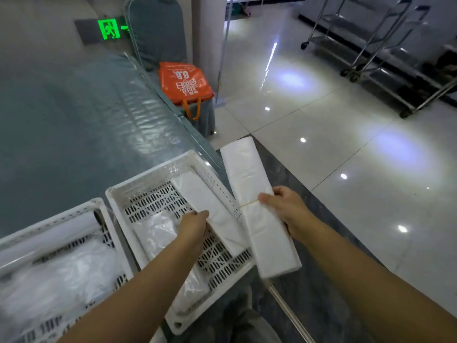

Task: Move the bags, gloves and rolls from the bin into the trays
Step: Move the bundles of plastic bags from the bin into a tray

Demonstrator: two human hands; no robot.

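The right hand (284, 209) held a long white pack of bags (257, 206) out past the right edge of the table (74, 125), over the dark strip of floor. Its fingers were wrapped around the middle of the pack, with the thumb on top, right where a thin yellow band (248, 203) went across it. The pack's long side ran from near to far, with the far end leaning a little to the left and the near end a little to the right. The left hand (193, 226) pinched a second white pack (205, 204) at its middle, thumb on top and the other fingers hidden under it. This pack lay along the right side of the middle tray (118, 194), and it pointed the same way, far end to the left and near end to the right, so the two packs sat almost side by side, just beside each other with the tray's wall between them. A crinkly clear bag (158, 233) lay in the same tray, left of that hand. The left tray (52, 219) held a pale roll (49, 236) lying across its far side, and more clear plastic (57, 276) nearer. An orange bag (185, 82) sat far off on a covered chair by the table's far corner. Metal carts (376, 45) stood on the shiny floor far to the right.
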